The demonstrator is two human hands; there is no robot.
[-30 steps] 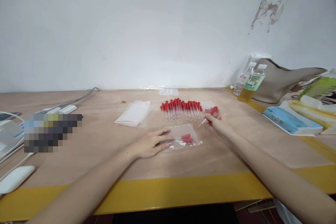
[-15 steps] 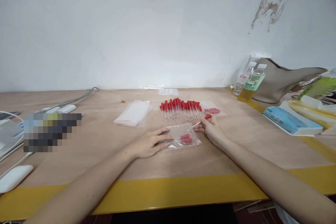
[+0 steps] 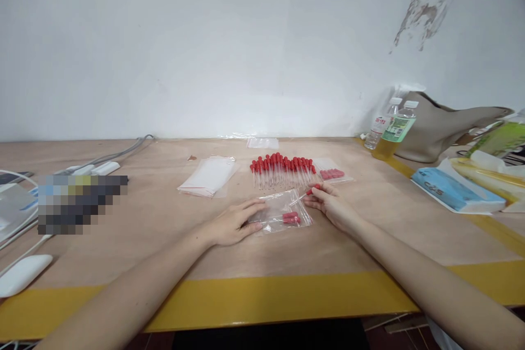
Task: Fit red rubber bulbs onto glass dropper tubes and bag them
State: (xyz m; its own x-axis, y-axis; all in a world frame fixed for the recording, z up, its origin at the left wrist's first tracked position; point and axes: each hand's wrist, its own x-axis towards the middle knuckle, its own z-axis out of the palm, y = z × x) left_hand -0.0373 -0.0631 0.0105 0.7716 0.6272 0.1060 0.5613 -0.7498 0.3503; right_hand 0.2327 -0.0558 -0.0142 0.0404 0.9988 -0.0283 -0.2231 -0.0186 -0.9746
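A clear zip bag lies in front of me with red-bulbed droppers inside it, their bulbs toward the right end. My left hand grips the bag's left end between thumb and fingers. Pinched in my right hand is another dropper, its red bulb at the fingertips and its thin tip pointing left into the bag's right-hand mouth. Just behind, a row of several loose droppers lies with red bulbs away from me. To their right rests a filled bag with red bulbs showing.
A stack of flat clear bags lies left of the droppers, and another bag near the wall. Two bottles, a grey bag and a blue tissue pack stand right. Cables and a white mouse are left.
My right hand has moved the dropper slightly left, bringing its tip into the bag's mouth. The bag's right end has lifted open a little, and my left index finger has drawn back.
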